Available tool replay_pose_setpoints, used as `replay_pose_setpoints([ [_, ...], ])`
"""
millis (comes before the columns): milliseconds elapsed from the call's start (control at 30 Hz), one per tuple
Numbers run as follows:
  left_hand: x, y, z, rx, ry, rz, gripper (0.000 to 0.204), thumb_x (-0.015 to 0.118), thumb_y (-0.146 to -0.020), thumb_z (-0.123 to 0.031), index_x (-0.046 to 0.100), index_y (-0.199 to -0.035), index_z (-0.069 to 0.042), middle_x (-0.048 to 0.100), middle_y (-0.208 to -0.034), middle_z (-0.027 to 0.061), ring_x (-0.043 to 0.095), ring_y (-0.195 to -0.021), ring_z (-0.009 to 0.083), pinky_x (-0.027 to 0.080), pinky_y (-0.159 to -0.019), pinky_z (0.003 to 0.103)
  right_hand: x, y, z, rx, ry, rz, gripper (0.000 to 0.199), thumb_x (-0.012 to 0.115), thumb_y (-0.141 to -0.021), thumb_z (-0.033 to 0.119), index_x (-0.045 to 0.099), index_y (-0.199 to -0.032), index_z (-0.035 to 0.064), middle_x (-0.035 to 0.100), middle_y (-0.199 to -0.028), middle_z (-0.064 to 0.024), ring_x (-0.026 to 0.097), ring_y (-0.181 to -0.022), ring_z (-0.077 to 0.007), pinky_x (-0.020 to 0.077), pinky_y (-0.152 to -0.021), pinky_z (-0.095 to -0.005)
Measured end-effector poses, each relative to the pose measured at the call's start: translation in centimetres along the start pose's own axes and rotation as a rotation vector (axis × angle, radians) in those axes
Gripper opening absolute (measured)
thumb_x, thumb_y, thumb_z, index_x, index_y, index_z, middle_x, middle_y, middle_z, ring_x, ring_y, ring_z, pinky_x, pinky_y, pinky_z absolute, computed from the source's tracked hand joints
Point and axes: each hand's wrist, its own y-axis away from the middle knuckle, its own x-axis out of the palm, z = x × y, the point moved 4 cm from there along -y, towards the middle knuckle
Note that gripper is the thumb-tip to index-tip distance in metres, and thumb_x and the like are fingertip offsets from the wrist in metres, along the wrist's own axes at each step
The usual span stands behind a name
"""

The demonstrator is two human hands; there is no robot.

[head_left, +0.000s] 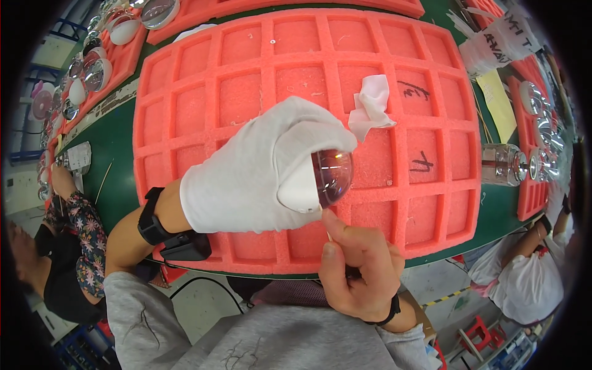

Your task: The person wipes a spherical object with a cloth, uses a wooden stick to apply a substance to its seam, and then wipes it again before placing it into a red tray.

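Note:
My left hand (271, 166), in a white glove, is closed round a dome cover with a white housing (301, 188) and a dark, reddish see-through dome (335, 176). The dome faces right and shows bright reflections. Just below it, my bare right hand (361, 265) pinches a thin pale stick (328, 234) between thumb and fingers. The stick's upper end meets or nearly meets the lower rim of the white housing; my fingers hide part of it. Both hands are above a large red foam tray (259, 46) with square compartments.
A crumpled white cloth (372, 105) lies on the tray. To the right stand a glass bottle (502, 165), a yellow paper (496, 102) and a plastic-wrapped bundle (499, 46). More foam trays carry shiny domes (98, 74) at far left and right. Co-workers sit on both sides.

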Motion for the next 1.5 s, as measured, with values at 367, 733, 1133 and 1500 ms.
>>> replay_pose_setpoints([
  [367, -0.1, 0.2, -0.2, -0.038, 0.019, 0.025, 0.072, 0.089, -0.064, -0.019, 0.058, -0.129, -0.012, 0.058, -0.129, 0.0131, 0.057, -0.116, 0.034, 0.051, -0.097, 0.043, 0.2, -0.8, 0.2, 0.035, 0.011, -0.003, 0.023, 0.062, -0.09, -0.009, 0.063, -0.113, -0.0082, 0.054, -0.054, 0.0023, 0.043, -0.048, 0.0007, 0.031, -0.048, -0.0186],
  [733, -0.2, 0.6, 0.0, -0.005, 0.059, 0.007, 0.069, 0.087, -0.066, -0.014, 0.058, -0.129, -0.01, 0.057, -0.125, 0.0131, 0.06, -0.11, 0.0336, 0.053, -0.09, 0.043, 0.2, -0.8, 0.7, 0.088, 0.02, 0.018, 0.02, 0.06, -0.092, -0.008, 0.064, -0.112, -0.0081, 0.055, -0.054, 0.003, 0.04, -0.049, 0.0017, 0.0267, -0.048, -0.0187],
  [1133, -0.3, 0.5, 0.0, -0.004, 0.01, -0.001, 0.066, 0.087, -0.066, -0.015, 0.058, -0.125, -0.01, 0.058, -0.12, 0.0123, 0.062, -0.103, 0.0333, 0.055, -0.081, 0.042, 0.5, -0.2, 0.6, 0.048, 0.061, 0.024, 0.019, 0.057, -0.092, -0.011, 0.061, -0.11, -0.01, 0.057, -0.057, 0.0028, 0.038, -0.05, 0.0024, 0.0256, -0.048, -0.0183],
  [1500, 0.1, 0.6, 0.1, -0.024, 0.009, 0.005, 0.062, 0.085, -0.067, -0.016, 0.058, -0.122, -0.01, 0.059, -0.116, 0.0118, 0.062, -0.103, 0.0333, 0.054, -0.081, 0.042, 0.5, -0.6, 0.8, 0.047, 0.115, 0.03, 0.018, 0.056, -0.092, -0.011, 0.06, -0.109, -0.0098, 0.059, -0.059, 0.0021, 0.039, -0.05, 0.0028, 0.0249, -0.047, -0.0183],
])
